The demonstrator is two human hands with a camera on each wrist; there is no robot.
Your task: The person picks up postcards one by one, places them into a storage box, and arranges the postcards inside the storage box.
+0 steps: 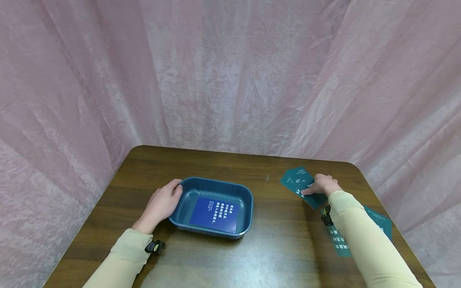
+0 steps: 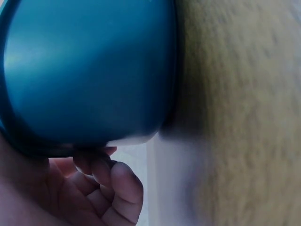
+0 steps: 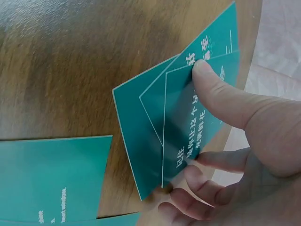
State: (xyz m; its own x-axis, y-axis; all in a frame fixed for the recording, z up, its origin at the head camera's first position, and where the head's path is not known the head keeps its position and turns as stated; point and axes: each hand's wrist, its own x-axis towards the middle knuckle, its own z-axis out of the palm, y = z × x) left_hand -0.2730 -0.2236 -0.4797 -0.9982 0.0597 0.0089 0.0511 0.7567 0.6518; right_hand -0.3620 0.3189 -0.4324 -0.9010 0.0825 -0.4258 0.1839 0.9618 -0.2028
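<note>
Head view. Item: your left hand (image 1: 163, 202), gripping the end of a blue tray (image 1: 216, 185), thumb at the rim; the hold looks meant to steady it. Item: one dark-blue card (image 1: 212, 216), printed, flat on the tray floor, to the right of that grip; the walls would keep it from sliding off. Item: your right hand (image 1: 322, 186), well apart from the left, pinching teal cards (image 1: 297, 182) that fan out past the thumb. Item: further teal cards (image 1: 339, 242), on the wooden table (image 1: 270, 260) on the wrist side of that grip, partly hidden by your forearm. Item: pink curtain (image 1: 230, 80), beyond both hands.

Left wrist view. Item: tray's outer wall, right against your grip. Item: your fingers (image 2: 124, 188), curled below the rim, presumably so the edge is clamped against the thumb.

Right wrist view. Item: three overlapping cards, thumb on the topmost printed face, fingers at the underside; one pinch seems to bind the uneven fan. Whether all are clear of the table, you cannot tell. Item: a loose teal card, near the held ones, apart from your fingertips.
</note>
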